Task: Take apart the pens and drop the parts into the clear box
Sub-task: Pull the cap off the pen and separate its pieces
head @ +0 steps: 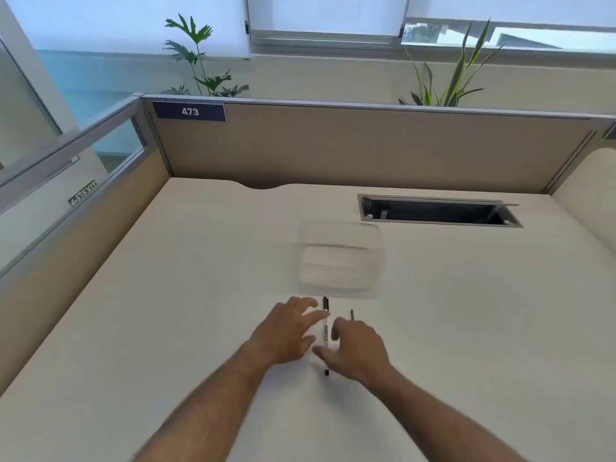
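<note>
A pen (325, 328) with a clear barrel and black cap and end plug lies on the desk, pointing away from me. My left hand (288, 330) hovers just left of it, fingers spread, fingertips near the cap end. My right hand (356, 350) sits just right of the pen, fingers apart, thumb close to the barrel's near end. A second, thinner dark pen (352, 314) pokes out from behind my right hand, mostly hidden. The clear box (340, 258) stands open on the desk just beyond the pens.
A cream desk (166, 311) is fenced by beige partition panels at the back and left. An open cable slot (440, 211) is cut into the desk at the back right. Plants stand behind the partition.
</note>
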